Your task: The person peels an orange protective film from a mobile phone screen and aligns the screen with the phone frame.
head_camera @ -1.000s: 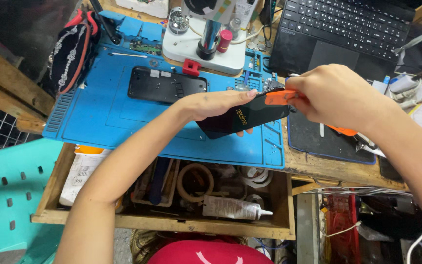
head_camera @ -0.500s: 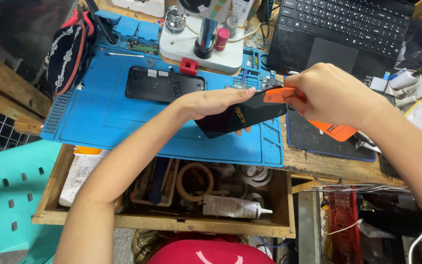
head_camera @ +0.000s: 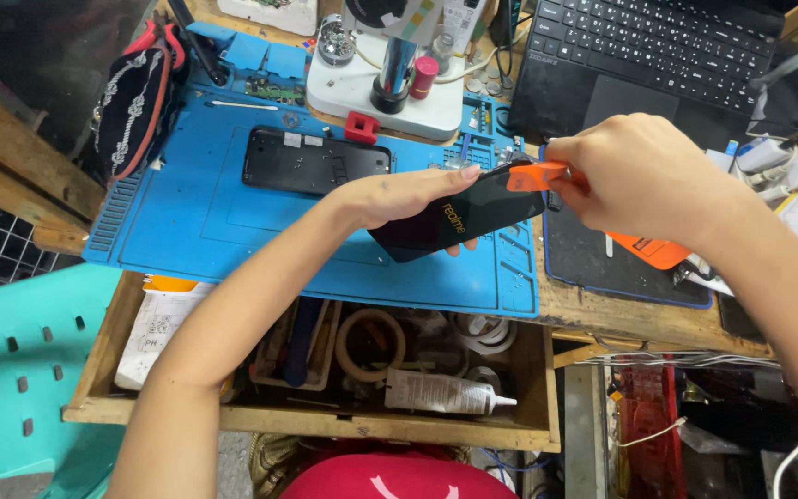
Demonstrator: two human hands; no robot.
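Prying at the phone's edge

The left hand (head_camera: 399, 194) grips a black phone (head_camera: 459, 222) tilted above the blue mat (head_camera: 187, 222), fingers wrapped around its body. The right hand (head_camera: 644, 176) pinches an orange pry tool (head_camera: 533, 176), tip touching the phone's upper corner (seam hidden). It seems a prying step; the next move likely needs gentle, steady leverage

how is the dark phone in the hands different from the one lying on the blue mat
The held phone is gripped by the left hand, tilted above the blue mat, with an orange tool from the right hand at its end. The lying phone rests flat, untouched, its inner parts showing. Both are dark, slim rectangles.
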